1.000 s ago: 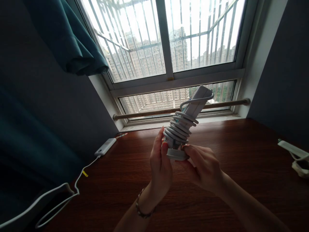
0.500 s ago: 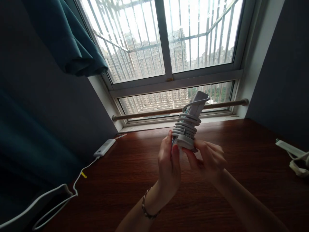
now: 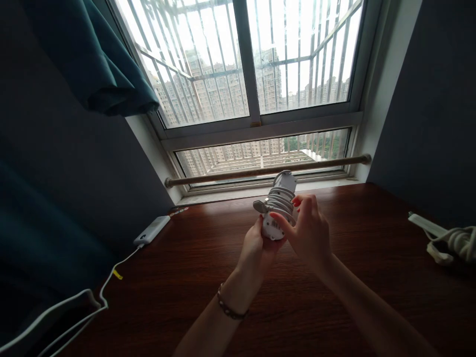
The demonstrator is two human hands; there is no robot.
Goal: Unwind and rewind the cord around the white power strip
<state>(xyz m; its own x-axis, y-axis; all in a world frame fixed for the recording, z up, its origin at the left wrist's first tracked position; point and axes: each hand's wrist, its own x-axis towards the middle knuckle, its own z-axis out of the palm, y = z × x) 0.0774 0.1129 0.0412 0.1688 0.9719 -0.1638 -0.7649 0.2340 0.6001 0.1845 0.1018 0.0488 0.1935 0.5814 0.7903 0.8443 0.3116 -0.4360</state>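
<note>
A white power strip [image 3: 273, 230] is held up over the wooden surface, tilted away from me, its printed underside partly facing me. Its white cord [image 3: 281, 199] is wound round the middle in several turns. The plug [image 3: 260, 206] sticks out on the left side of the coil. My left hand [image 3: 257, 249] is closed round the strip's near end from below. With thumb and fingertips, my right hand [image 3: 309, 229] grips the coiled cord and strip from the right. The left fingers are mostly hidden behind the strip.
Another white strip [image 3: 427, 224] with bundled cord [image 3: 461, 243] lies at the right. On the left, a white device [image 3: 151, 231] rests by the wall, its white cable [image 3: 106, 287] running toward me. Beyond the reddish-brown surface [image 3: 208, 233] are a rail [image 3: 223, 177] and barred window.
The power strip has been turned and lowered, so its underside and plug now show. My right hand has moved from the near end up onto the coil. The view has shifted slightly.
</note>
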